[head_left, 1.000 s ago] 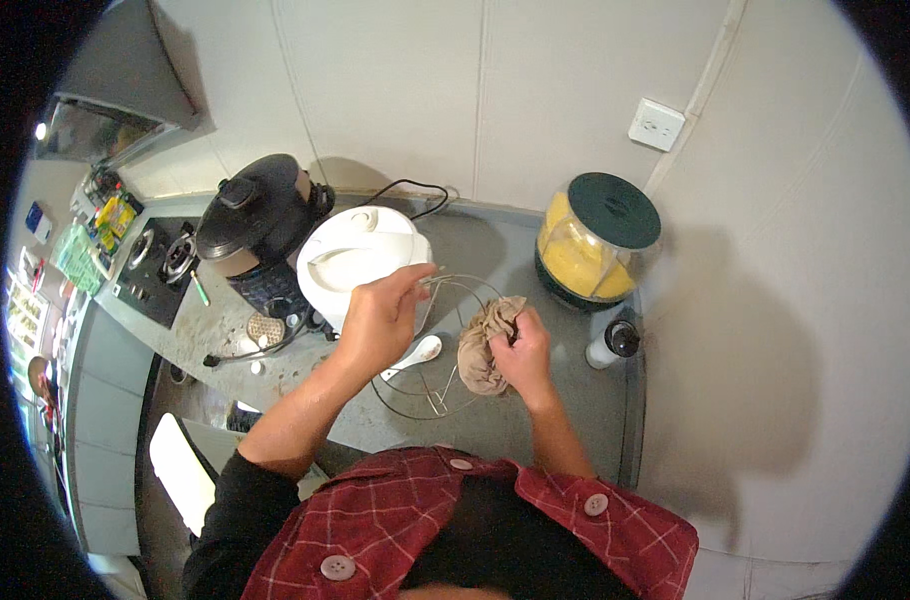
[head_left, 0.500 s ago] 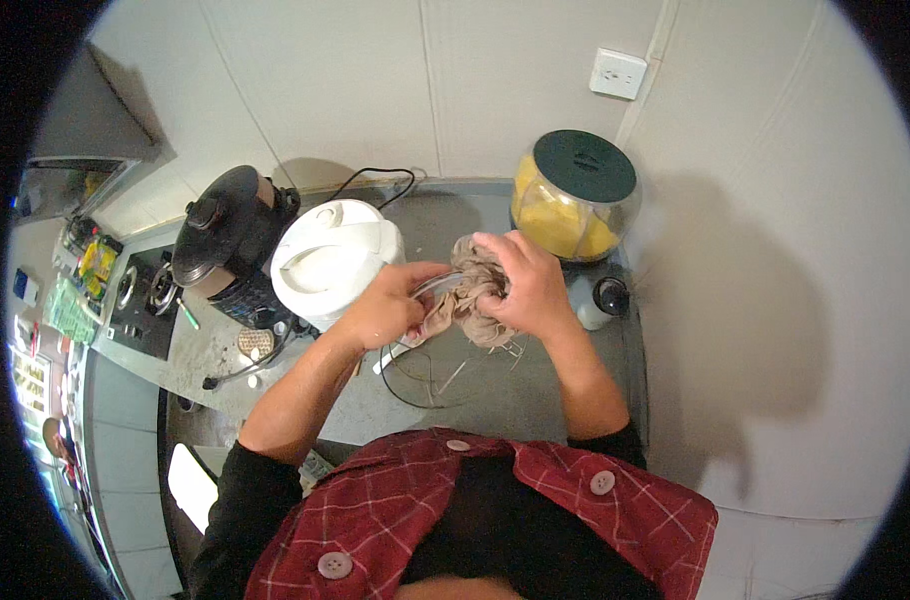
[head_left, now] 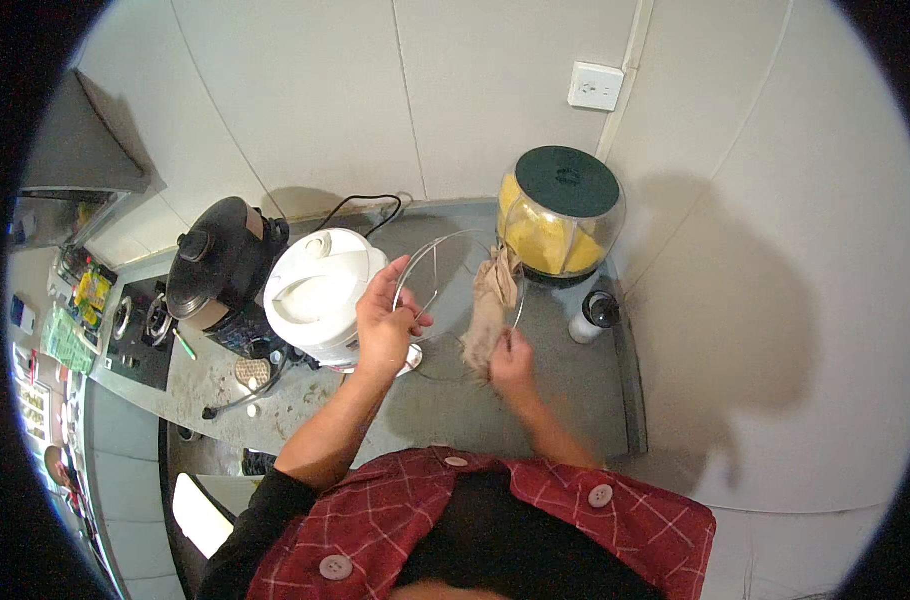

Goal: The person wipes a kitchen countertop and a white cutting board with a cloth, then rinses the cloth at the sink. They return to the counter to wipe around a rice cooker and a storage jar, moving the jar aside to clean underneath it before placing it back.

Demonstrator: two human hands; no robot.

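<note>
My left hand (head_left: 385, 325) is closed around one side of a thin round wire rack (head_left: 413, 262), raised above the worktop. A crumpled beige cloth (head_left: 490, 300) hangs over the rack's right side and covers part of it. My right hand (head_left: 513, 365) pinches the lower end of the cloth next to the rim. A white-lidded cooker-like pot (head_left: 320, 285) stands just left of my left hand. Part of a small white object (head_left: 413, 358) shows beneath my left wrist; its kind cannot be made out.
On the grey worktop (head_left: 445, 420) stand a black electric cooker (head_left: 220, 270), a clear dark-lidded container of yellow contents (head_left: 545, 235) and a small black-topped bottle (head_left: 593, 318). A gas hob (head_left: 140, 330) lies far left. Walls with a socket (head_left: 595, 86) bound the back and right.
The cloth, bunched in both hands before, now hangs longer over the rack's right side. My hands have moved apart, the right one lower and nearer me. The wire rack is lifted and more visible.
</note>
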